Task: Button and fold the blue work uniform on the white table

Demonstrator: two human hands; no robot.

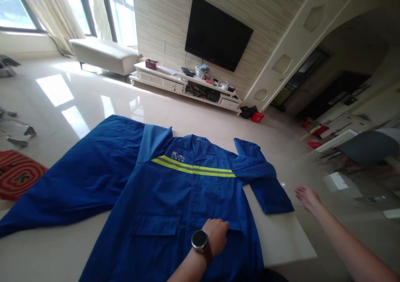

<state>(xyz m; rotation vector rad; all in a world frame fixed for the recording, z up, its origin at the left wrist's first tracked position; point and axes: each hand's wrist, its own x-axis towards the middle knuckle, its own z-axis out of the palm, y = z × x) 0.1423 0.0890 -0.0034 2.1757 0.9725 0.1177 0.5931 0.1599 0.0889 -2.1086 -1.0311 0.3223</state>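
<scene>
A blue work jacket [168, 194] lies face up on a pale table, its collar at the far side. A yellow-green and grey reflective stripe [175, 163] crosses the chest, with white lettering above it on the left. My left hand [217, 235], wearing a round watch [199, 239], is closed over the jacket front beside the pocket flap at right; its fingertips are hidden. My right hand [308, 198] hangs in the air past the table's right side, holding nothing, fingers loosely extended. The jacket's sleeve at right [259, 169] is bent, its lower part pointing toward me.
Another blue cloth [90, 173] spreads left of the jacket, partly beneath its sleeve. The pale table [287, 240] ends near my right arm. A red patterned bag [20, 173] sits at far left. Beyond are a cluttered TV cabinet [156, 79], a bench [103, 54] and a grey chair [368, 148].
</scene>
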